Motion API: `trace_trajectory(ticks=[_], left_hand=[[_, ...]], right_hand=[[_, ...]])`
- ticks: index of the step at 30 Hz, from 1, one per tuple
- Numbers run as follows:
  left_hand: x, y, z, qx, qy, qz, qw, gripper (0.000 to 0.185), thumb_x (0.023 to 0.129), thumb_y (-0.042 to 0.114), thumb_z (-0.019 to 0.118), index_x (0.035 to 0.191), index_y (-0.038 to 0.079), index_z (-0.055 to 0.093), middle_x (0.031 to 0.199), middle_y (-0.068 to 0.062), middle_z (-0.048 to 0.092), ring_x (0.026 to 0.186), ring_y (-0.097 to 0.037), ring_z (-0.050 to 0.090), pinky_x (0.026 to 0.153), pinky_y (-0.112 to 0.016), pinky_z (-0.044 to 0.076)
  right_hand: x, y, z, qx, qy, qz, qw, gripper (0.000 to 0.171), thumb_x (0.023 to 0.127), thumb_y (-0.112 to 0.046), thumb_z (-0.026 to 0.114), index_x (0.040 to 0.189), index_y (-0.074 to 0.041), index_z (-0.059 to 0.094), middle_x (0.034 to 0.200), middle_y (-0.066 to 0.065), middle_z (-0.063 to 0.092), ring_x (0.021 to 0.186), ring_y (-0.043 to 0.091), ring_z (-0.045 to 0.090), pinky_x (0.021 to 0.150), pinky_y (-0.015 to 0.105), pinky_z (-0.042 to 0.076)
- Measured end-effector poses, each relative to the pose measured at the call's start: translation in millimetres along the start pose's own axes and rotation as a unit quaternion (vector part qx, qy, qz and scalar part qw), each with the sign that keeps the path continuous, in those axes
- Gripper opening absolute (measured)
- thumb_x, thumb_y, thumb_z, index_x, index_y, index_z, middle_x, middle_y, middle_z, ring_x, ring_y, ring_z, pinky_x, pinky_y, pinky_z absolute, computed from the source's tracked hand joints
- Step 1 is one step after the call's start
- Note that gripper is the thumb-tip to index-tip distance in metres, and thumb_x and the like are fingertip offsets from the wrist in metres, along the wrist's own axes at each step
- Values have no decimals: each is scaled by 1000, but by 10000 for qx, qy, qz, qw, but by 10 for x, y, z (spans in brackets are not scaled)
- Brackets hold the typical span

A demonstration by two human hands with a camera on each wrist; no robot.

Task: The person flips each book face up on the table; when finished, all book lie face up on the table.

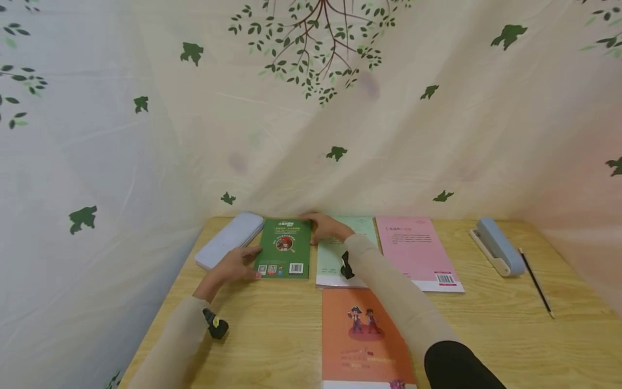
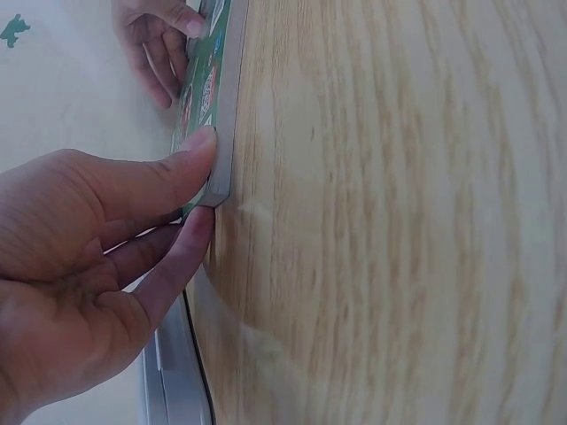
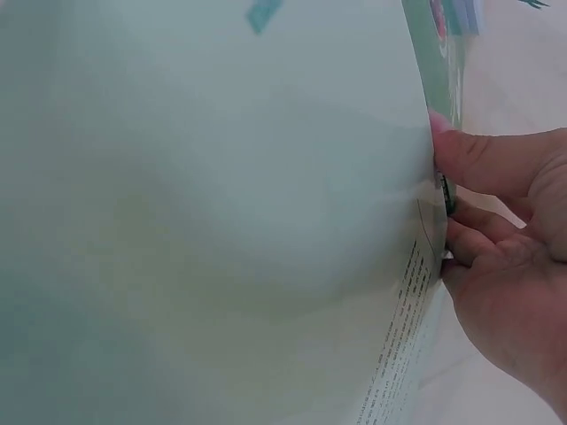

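Observation:
In the head view a green book [image 1: 286, 259] lies back cover up near the table's far edge, between both hands. My left hand [image 1: 238, 266] grips its near left corner; in the left wrist view the thumb [image 2: 190, 168] presses the cover and a finger meets the lower edge. At the far right corner, my right hand [image 1: 326, 227] holds the same book, thumb at the side and fingers at the far edge. A mint-green book [image 1: 335, 267] lies under the right wrist and fills much of the right wrist view.
A pale lavender case [image 1: 228, 240] sits left of the green book. Rightward lie a pink book [image 1: 413, 248], a blue stapler [image 1: 498, 246] and a dark pencil [image 1: 536, 283]. An orange book [image 1: 359, 346] lies nearer on the wooden table [image 1: 272, 335]. A patterned curtain [image 1: 291, 162] hangs behind.

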State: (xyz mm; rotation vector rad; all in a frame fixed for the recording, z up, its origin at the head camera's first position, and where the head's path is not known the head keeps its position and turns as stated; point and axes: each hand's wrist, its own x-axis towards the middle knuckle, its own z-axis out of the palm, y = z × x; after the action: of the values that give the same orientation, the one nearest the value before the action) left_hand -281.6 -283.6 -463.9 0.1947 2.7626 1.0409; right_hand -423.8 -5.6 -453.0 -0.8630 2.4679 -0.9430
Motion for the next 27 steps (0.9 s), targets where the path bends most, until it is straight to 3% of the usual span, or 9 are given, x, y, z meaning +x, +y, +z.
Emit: trace_trajectory(ticks=[12,21,27], left_hand=[[1,41,-2,61,-38,-27,10000,80,79,8,85,148,-5,47,152,-29,47,141,-47,44,119,-58,36],[-6,35,-18,78,17,69,9999,80,77,7,86,147,-7,48,148,-29,51,135,-46,50,117,-58,39],[-14,56,-22,68,0,48,10000,79,77,7,86,146,-7,49,148,-29,51,135,-46,51,116,-57,40]], right_hand=[[8,44,13,765,300,-218,9964,82,71,17,78,146,2,50,161,19,37,152,39,29,126,49,28],[-26,-42,2,1669,169,-460,9847,86,73,30,64,151,9,37,159,26,37,148,41,38,114,48,47],[-20,-45,-1,2482,146,-453,9675,84,76,33,53,154,9,31,158,29,38,145,43,41,109,51,51]])
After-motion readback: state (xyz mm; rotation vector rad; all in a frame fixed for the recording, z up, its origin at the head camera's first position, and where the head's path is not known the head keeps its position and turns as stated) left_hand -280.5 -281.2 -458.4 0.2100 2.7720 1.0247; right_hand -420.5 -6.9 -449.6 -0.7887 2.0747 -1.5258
